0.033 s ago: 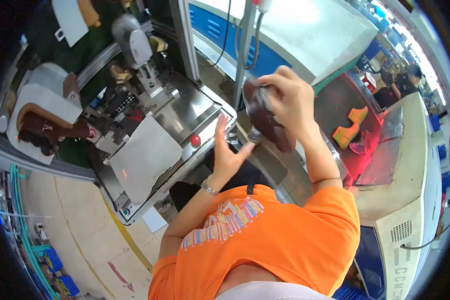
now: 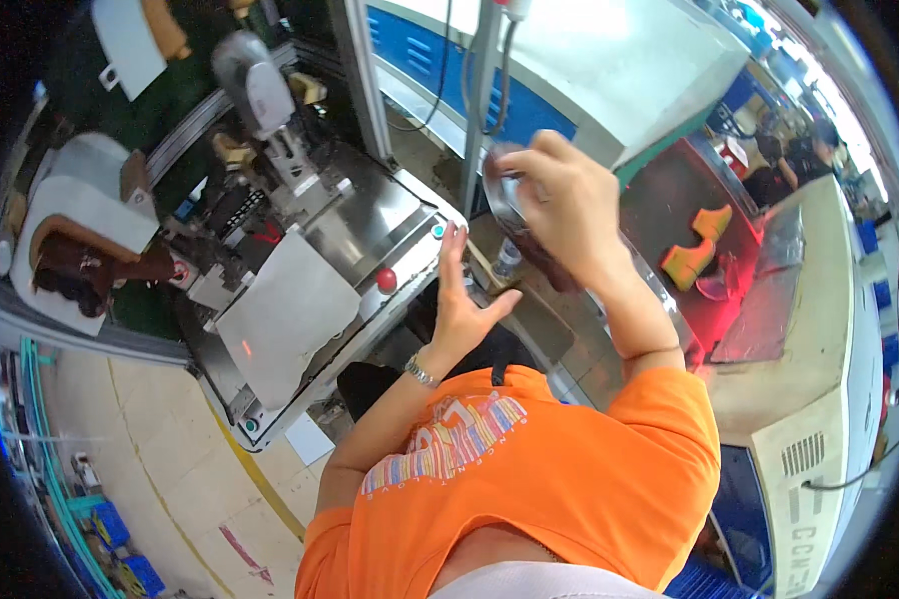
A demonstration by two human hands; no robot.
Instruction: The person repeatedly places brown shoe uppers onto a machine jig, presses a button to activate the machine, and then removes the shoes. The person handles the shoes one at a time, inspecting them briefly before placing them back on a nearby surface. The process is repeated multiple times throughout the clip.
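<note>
The right hand (image 2: 569,205) is gripping a long, glossy dark-brown piece (image 2: 526,232), probably a shoe, slanting far-left to near-right; leftward, the left hand (image 2: 459,313) is spreading empty fingers.

brown shoe (image 2: 517,215): glossy, leather-like | white sheet (image 2: 285,314): matt, paper-like | machine plate (image 2: 375,218): smooth, shiny metal | push button (image 2: 387,280): glossy red plastic | T-shirt (image 2: 539,469): matt orange cloth | wristwatch band (image 2: 419,371): shiny metal links | cabinet top (image 2: 609,50): smooth, glossy
</note>
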